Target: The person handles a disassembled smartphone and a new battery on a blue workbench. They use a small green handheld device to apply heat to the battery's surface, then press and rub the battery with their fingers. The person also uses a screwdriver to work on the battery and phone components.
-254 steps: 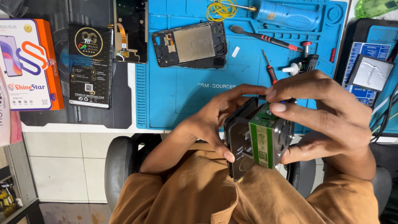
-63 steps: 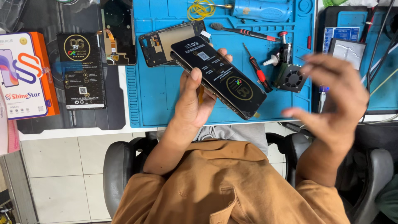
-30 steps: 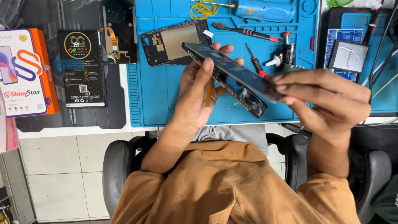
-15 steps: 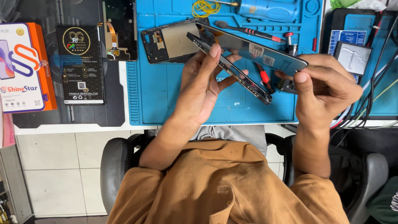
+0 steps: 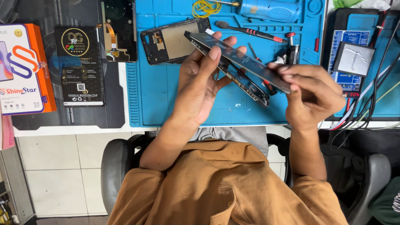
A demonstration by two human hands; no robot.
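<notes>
While the left hand [image 5: 204, 89] grips a dark phone body [image 5: 246, 83] at its far-left end, fingers curled over the edge, the right hand [image 5: 314, 98] pinches the near-right end of a thin dark display panel [image 5: 241, 60] lying just above it; both are held in the air over the blue work mat [image 5: 166, 104] on the table, the panel parted from the body and not seated. Long axis of both parts: diagonal, far-left to near-right, the far-left ends nearly meeting. Judged risk: the thin panel, held only at its ends, could flex or crack if pinched harder; a slip could drop it onto the red-handled screwdriver [image 5: 250, 30] or the open phone frame [image 5: 173, 39] beyond; uneven closing could misalign the edges.
</notes>
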